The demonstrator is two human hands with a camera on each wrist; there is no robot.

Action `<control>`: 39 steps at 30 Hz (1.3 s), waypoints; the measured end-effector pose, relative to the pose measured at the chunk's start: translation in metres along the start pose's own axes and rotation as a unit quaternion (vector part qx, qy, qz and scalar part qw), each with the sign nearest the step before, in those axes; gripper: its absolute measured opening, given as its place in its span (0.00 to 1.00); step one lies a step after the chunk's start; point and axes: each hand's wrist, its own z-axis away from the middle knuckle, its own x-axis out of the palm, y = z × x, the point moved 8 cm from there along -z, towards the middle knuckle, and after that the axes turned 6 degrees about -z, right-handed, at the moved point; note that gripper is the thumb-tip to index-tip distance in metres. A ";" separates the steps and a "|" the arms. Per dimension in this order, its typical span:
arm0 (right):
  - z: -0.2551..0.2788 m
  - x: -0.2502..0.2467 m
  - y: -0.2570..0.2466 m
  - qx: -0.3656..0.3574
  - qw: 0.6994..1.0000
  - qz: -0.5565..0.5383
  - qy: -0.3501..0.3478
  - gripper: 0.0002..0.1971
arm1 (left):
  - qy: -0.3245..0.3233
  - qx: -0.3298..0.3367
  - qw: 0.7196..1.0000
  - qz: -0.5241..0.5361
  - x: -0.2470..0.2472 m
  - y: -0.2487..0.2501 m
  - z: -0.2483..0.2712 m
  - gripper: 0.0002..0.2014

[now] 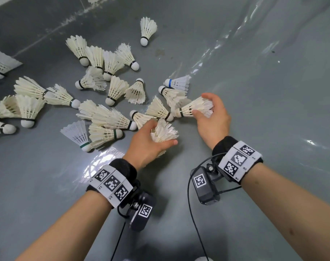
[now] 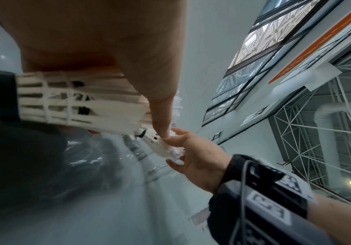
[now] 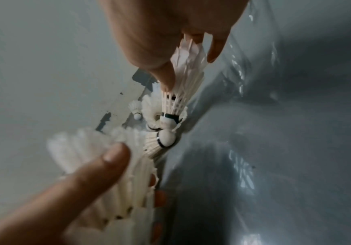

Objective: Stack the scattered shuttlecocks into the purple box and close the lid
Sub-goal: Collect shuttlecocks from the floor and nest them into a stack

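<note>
Head view: your left hand (image 1: pixel 151 143), at centre frame, grips a stack of shuttlecocks (image 1: pixel 163 132), fingers curled round the feather skirts. Your right hand (image 1: pixel 212 113), to its right, pinches a single shuttlecock (image 1: pixel 193 108) by the skirt, cork pointing left towards the pile. The scattered shuttlecocks (image 1: pixel 103 91) cover the upper left of the frame on the grey floor (image 1: pixel 264 91). The purple box does not appear in any view; its position cannot be confirmed.

Left wrist view: the stack (image 2: pixel 75 102) lies across your palm, thumb (image 2: pixel 159 106) pressed along the feathers. Your right hand (image 2: pixel 197 159) shows lower centre, fingertips closed on white feathers.

Right wrist view: thumb (image 3: pixel 161 73) and fingers pinch the shuttlecock (image 3: pixel 183 89) at the feather tips, cork hanging towards others on the floor. The stack (image 3: pixel 107 165) sits lower left, blurred.

Risks, as judged: a pinch this near the feather tips may bend or break them. A cork entered off-axis may jam and splay the stack's open skirt. The left-hand grip may crush the nested skirts if tightened.
</note>
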 end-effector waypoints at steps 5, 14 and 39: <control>0.022 -0.006 -0.040 -0.077 0.995 -0.040 -0.048 0.27 | 0.012 -0.013 1.000 -0.010 -0.003 -0.002 0.000 0.34; 0.063 0.035 -0.050 -0.067 0.958 0.032 -0.275 0.33 | -0.039 0.066 0.997 0.016 0.000 0.022 0.011 0.39; 0.060 0.133 -0.020 0.038 0.971 0.014 -0.235 0.15 | 0.101 -0.035 0.994 0.026 -0.103 -0.077 0.043 0.37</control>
